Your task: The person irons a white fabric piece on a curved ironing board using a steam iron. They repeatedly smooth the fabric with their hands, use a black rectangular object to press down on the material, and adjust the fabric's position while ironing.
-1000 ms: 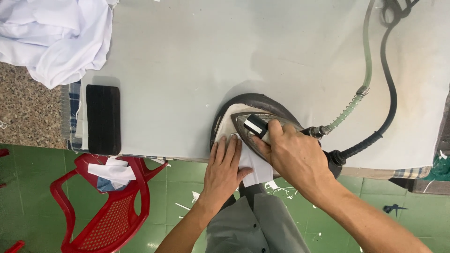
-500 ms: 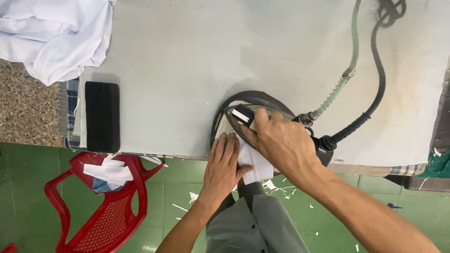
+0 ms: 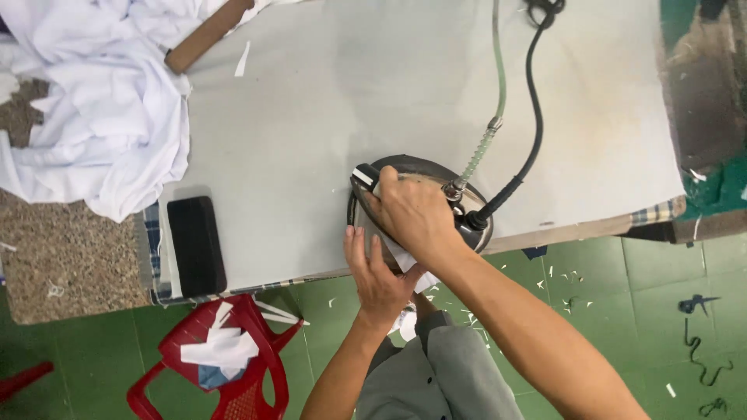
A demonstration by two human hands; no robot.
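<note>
Your right hand (image 3: 412, 214) covers most of the iron (image 3: 389, 194), so you see only its nose and rim; the handle is hidden. The white cloth piece (image 3: 405, 257) shows as a sliver between your hands, the rest lying under the iron and your left hand (image 3: 377, 272). The hose (image 3: 496, 70) and cable (image 3: 533, 85) run off the top edge of the frame, so their far ends are out of sight. The white fabric heap (image 3: 101, 117) is cut by the left and top edges. The red chair (image 3: 233, 365) is cropped at the bottom. The scraps on the green floor (image 3: 622, 280) are too small to tell apart.
</note>
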